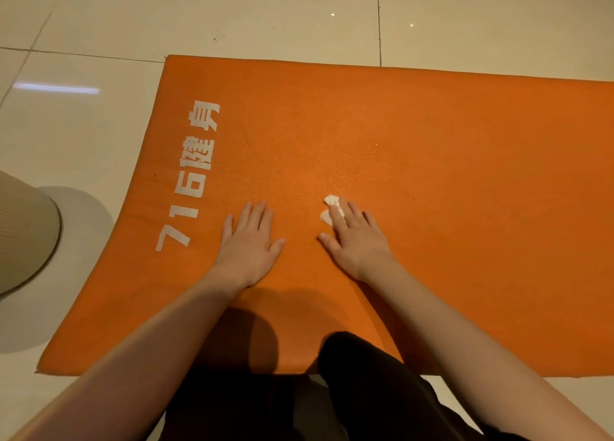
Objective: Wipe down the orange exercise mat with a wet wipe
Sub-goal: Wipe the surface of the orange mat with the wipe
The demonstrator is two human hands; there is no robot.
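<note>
A flat orange foam exercise mat lies on a glossy cream tiled floor, with white printed lettering running along its left end. The left hand rests palm-down on the mat just right of the lettering, released, with its fingers straight and slightly spread. The right hand lies beside it, apart from it, its straight fingers pressing a small crumpled white wet wipe against the mat; bits of the wipe show past the fingertips. A knee in black trousers overlaps the mat's near edge. A beige ribbed round object sits on the floor left of the mat.
</note>
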